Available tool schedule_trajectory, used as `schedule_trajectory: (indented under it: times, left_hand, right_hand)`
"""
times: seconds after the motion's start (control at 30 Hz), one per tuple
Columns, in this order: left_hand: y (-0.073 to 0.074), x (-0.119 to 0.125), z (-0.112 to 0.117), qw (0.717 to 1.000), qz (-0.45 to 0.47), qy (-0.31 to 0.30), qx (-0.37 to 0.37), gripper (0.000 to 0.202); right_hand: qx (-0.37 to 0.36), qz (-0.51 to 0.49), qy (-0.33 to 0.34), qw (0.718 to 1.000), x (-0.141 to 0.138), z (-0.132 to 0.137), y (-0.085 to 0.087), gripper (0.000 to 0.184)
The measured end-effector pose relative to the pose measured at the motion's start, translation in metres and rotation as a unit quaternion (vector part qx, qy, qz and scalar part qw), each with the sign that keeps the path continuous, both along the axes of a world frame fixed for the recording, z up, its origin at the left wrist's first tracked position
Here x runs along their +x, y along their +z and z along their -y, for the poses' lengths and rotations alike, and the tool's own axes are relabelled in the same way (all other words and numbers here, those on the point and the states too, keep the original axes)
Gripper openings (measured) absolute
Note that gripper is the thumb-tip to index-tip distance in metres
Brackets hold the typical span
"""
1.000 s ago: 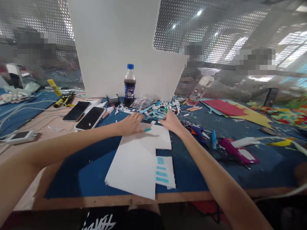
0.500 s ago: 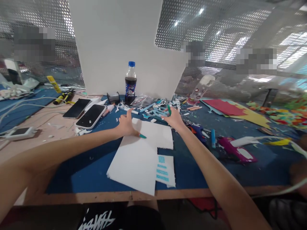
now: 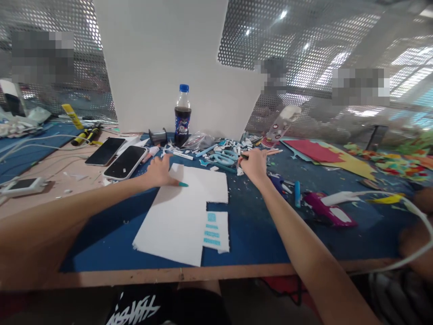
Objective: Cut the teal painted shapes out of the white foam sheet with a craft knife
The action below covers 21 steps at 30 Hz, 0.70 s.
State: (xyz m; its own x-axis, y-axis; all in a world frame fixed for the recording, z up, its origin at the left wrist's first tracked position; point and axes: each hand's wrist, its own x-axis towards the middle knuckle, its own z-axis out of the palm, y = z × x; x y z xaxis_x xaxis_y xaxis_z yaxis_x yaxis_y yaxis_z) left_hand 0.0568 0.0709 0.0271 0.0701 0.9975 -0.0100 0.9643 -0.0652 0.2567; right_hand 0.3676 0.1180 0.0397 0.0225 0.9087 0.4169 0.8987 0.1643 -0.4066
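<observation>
My left hand (image 3: 159, 172) rests on the far left corner of a white sheet (image 3: 179, 212) that lies on the blue mat (image 3: 111, 234). Its fingers lie loosely on the paper, and a teal fingernail shows at the thumb. My right hand (image 3: 253, 164) is closed around a thin dark green pen-like tool (image 3: 244, 156) just right of the sheet's far edge. A small white piece with teal printed blocks (image 3: 215, 231) lies against the sheet's near right side. Light blue scissors (image 3: 223, 158) lie among paper scraps beyond the sheet.
A cola bottle (image 3: 182, 115) stands before a tall white board (image 3: 169, 67). Two phones (image 3: 115, 158) lie at the left, a third (image 3: 23, 185) on a cable. A magenta tool (image 3: 329, 210) and red and yellow paper (image 3: 324, 153) lie right. Another person's hand (image 3: 416, 248) shows at the right edge.
My right hand picked the thin green tool out of the scrap pile and closed on it. My left hand shifted to the sheet's left corner, and the sheet slid left.
</observation>
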Motion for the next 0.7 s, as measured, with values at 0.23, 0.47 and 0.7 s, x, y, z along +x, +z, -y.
schedule_trajectory:
  times: [0.23,0.47,0.7]
  left_hand:
    - [0.006,-0.039,0.018,0.998,-0.027,-0.026,0.059,0.067]
    - [0.005,-0.008,0.057,0.943,-0.002,-0.33,0.049,0.071]
    - [0.001,-0.006,0.081,0.91,-0.017,-0.415,-0.005,0.078]
  right_hand:
    - [-0.033,0.014,-0.067,0.997,-0.004,0.002,0.0,0.042]
    - [-0.128,-0.007,0.045,0.991,-0.015,0.001,0.007,0.029]
    - [-0.261,-0.102,0.127,0.951,-0.033,0.011,0.009,0.026]
